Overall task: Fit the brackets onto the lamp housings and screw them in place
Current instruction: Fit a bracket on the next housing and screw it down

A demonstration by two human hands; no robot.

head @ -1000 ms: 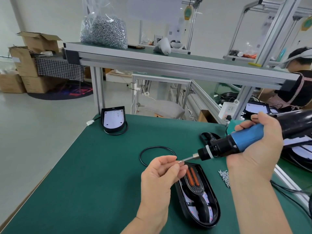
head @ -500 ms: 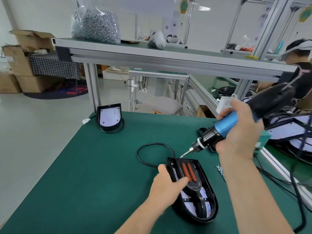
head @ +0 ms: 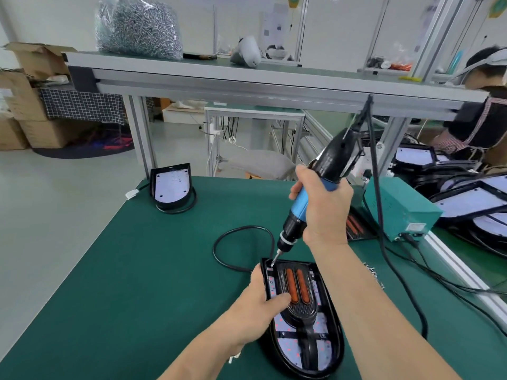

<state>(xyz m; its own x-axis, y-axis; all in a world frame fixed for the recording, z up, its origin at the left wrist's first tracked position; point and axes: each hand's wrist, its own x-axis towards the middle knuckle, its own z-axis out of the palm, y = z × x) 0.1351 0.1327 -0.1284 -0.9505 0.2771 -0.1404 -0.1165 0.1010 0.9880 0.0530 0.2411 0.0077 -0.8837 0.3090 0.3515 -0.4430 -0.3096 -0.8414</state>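
Note:
A black lamp housing [head: 333, 349] lies on the green table, its open side up. Inside it sits a black bracket [head: 301, 311] with two orange strips. My left hand [head: 260, 305] grips the housing's left rim, thumb pressed on the bracket. My right hand [head: 321, 209] holds a blue and black electric screwdriver [head: 307, 201] tilted steeply, its bit down on the housing's top left corner. A small heap of loose screws [head: 373, 272] lies right of the housing.
A second housing [head: 171, 185] stands at the table's far left with a black cable loop [head: 236, 250] nearby. A teal power box [head: 397, 207] and more housings [head: 472, 198] sit at the right. A shelf [head: 247, 80] overhangs, bearing a bag of screws [head: 137, 26]. Another person [head: 485, 105] works at the far right.
My left hand left the screwdriver tip and took hold of the housing's left rim. My right hand swung the screwdriver from near level to steep and lowered its bit onto the housing's corner.

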